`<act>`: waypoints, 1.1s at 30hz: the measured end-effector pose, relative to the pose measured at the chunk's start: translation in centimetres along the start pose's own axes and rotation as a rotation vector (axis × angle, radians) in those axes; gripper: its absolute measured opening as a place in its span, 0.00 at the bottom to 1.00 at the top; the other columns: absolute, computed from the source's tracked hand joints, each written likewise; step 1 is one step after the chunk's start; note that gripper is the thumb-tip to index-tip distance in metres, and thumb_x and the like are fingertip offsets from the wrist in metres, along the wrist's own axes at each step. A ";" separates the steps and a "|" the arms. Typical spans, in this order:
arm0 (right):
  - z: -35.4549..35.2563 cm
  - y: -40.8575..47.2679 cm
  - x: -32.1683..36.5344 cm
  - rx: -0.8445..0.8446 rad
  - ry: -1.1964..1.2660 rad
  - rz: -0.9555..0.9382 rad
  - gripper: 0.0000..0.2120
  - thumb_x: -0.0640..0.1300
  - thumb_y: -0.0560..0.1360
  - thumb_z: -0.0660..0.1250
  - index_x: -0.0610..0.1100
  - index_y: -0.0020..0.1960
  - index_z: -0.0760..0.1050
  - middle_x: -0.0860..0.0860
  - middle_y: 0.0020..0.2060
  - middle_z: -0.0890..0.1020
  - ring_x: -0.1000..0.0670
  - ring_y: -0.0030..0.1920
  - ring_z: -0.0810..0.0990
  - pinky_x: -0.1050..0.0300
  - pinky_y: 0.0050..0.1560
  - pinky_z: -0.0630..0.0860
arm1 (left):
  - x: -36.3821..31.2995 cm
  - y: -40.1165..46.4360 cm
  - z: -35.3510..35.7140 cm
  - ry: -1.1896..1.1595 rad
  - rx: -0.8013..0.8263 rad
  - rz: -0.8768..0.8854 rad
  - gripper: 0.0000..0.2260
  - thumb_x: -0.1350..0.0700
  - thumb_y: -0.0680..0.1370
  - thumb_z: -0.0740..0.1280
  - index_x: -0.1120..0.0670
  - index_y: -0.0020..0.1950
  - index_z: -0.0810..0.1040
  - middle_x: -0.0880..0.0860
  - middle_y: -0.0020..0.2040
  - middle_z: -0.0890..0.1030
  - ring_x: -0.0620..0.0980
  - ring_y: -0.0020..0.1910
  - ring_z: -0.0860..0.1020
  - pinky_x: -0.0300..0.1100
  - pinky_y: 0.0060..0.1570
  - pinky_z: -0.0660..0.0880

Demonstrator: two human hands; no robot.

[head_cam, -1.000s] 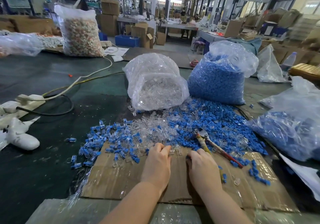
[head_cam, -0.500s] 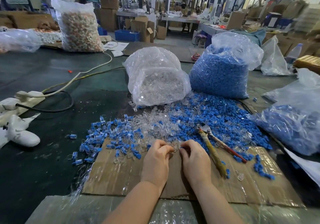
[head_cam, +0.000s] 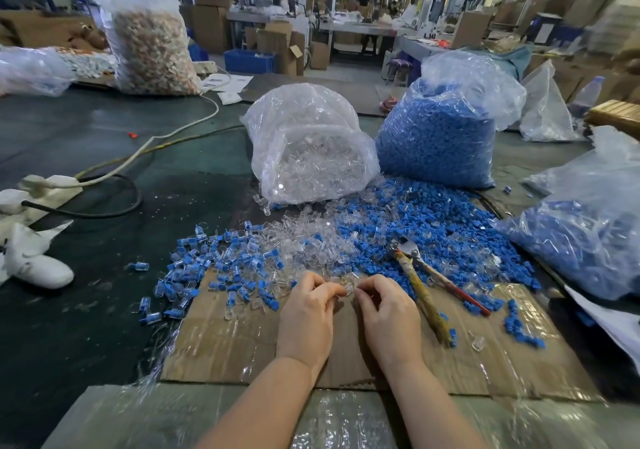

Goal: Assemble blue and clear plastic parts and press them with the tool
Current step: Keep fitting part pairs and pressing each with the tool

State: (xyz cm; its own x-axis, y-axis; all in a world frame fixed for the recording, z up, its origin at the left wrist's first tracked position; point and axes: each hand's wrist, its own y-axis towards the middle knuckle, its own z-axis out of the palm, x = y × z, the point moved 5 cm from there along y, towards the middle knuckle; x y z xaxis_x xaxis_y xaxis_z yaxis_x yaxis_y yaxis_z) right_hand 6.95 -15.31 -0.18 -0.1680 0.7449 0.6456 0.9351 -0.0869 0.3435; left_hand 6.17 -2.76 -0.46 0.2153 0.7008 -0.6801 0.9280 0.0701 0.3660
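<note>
- Clear part (head_cam: 347,286): pinched between both hands, just above the far edge of the cardboard sheet (head_cam: 346,351) on the counter (head_cam: 86,310).
- Left hand (head_cam: 306,317), right hand (head_cam: 389,317): knuckles up, fingers curled inward, tips gripping the part from either side; blue piece within the grip not discernible.
- Step, as judged: fitting parts together by hand.
- Next, as judged: reaching right to the tool (head_cam: 420,284), lying untouched among blue parts (head_cam: 433,226).
</note>
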 end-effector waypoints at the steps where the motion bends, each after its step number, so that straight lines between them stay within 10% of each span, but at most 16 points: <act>1: 0.0 0.0 0.0 -0.001 0.001 -0.002 0.01 0.41 0.74 0.67 0.44 0.44 0.78 0.53 0.41 0.79 0.52 0.44 0.75 0.60 0.45 0.69 | 0.1 0.0 0.0 -0.003 0.000 -0.009 0.08 0.60 0.77 0.65 0.51 0.53 0.81 0.44 0.44 0.72 0.41 0.42 0.73 0.30 0.45 0.70; 22: 0.1 -0.2 -0.1 0.002 0.208 0.022 0.02 0.42 0.74 0.69 0.46 0.43 0.77 0.54 0.37 0.81 0.50 0.41 0.79 0.48 0.46 0.76 | 1.5 0.1 -0.3 -0.251 -0.018 -0.215 0.05 0.59 0.75 0.69 0.48 0.44 0.78 0.42 0.39 0.78 0.37 0.40 0.76 0.22 0.40 0.69; 33: 0.3 -0.6 0.8 0.032 0.047 -0.127 0.04 0.44 0.74 0.68 0.46 0.41 0.76 0.55 0.36 0.79 0.54 0.38 0.75 0.61 0.39 0.69 | 1.5 0.0 -0.5 -0.382 0.051 -0.242 0.12 0.61 0.76 0.67 0.42 0.42 0.75 0.43 0.37 0.79 0.32 0.39 0.77 0.24 0.40 0.72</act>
State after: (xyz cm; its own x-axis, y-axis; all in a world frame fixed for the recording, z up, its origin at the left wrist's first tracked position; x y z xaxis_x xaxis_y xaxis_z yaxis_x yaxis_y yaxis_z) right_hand 6.36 -14.43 -0.04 -0.2990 0.7168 0.6299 0.9149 0.0276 0.4028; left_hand 6.37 -1.29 -1.13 0.0780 0.3560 -0.9312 0.9772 0.1576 0.1421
